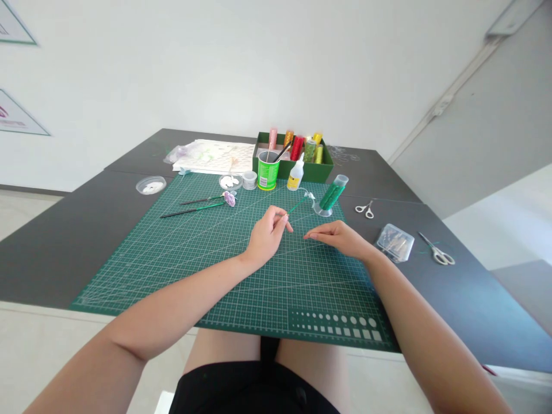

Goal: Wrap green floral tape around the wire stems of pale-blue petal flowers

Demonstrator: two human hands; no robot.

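Over the cutting mat point(207, 253), my left hand point(268, 233) is closed in a pinch on a thin green flower stem point(297, 205). The stem slants up to the right and ends in a small pale blossom point(309, 196). My right hand point(338, 237) hovers a little to the right, its fingers pressed together and pointing left; whatever may be between them is too small to make out. Just beyond it, a spool of green thread point(333, 194) leans on a clear round base. A purple flower point(229, 199) on a dark stem lies on the mat's left part, beside another thin stem.
A green box point(317, 171) of colored thread spools stands at the back, behind a green can point(268, 174) and a glue bottle point(295, 175). Small scissors point(365, 209), a clear plastic case point(394, 242) and larger scissors point(440, 255) lie right. A shallow dish point(150, 185) sits left.
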